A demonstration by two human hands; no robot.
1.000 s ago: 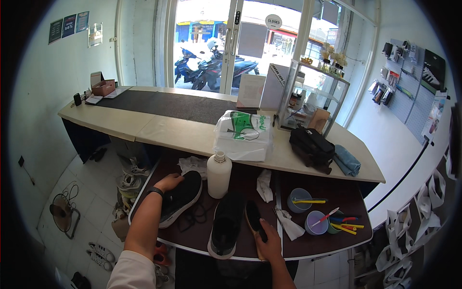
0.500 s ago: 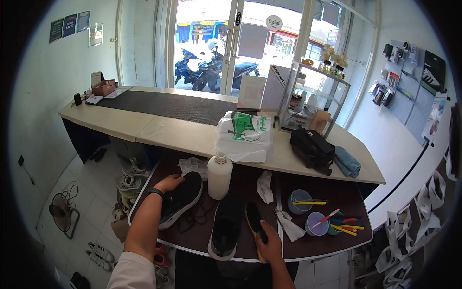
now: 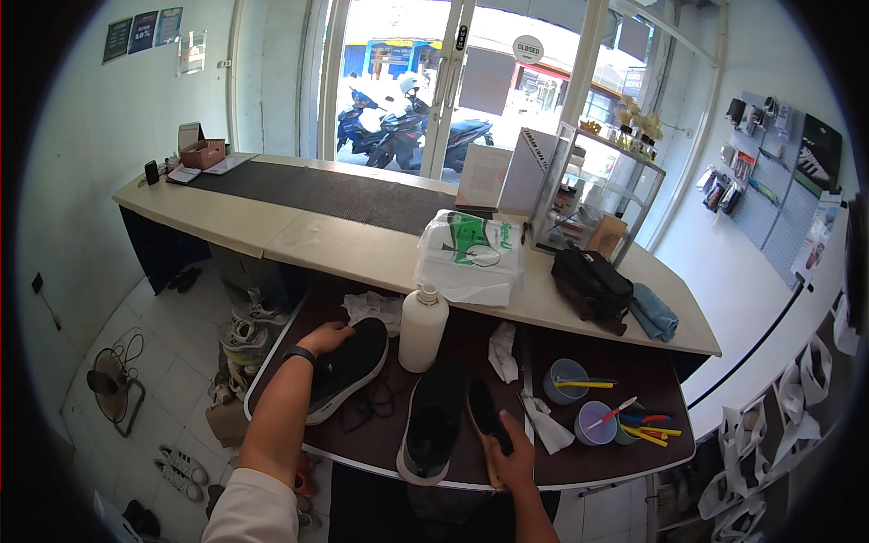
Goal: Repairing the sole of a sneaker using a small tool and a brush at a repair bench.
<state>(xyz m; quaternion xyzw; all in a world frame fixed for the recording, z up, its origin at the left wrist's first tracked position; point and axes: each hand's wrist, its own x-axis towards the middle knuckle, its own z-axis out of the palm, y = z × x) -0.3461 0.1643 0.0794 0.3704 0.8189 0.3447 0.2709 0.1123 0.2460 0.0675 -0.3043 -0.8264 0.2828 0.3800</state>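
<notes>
My left hand [image 3: 324,340] is closed on a black shoe [image 3: 360,358] with a pale sole, at the left of the dark brown table [image 3: 471,342]. My fingers lie over its upper; part of the grip is hidden. My right hand [image 3: 514,456] grips a wooden brush [image 3: 483,409] with dark bristles, close to the table's front edge. Between my hands stands a second black shoe [image 3: 429,427], its heel toward me. Dark laces [image 3: 373,409] lie loose beside the first shoe. Behind the second shoe is an upright white bottle [image 3: 423,331] without a cap.
Crumpled tissues [image 3: 502,351] and a folded white cloth [image 3: 547,423] lie right of the shoes. Cups [image 3: 566,384] hold brushes and pens or tools. On the cream counter [image 3: 299,240] rest a plastic bag [image 3: 471,271], a black bag [image 3: 590,288] and a glass case [image 3: 593,195].
The whole view has shifted slightly with my head. Both hands keep their grip, the left on the shoe and the right on the brush; neither has plainly moved over the table.
</notes>
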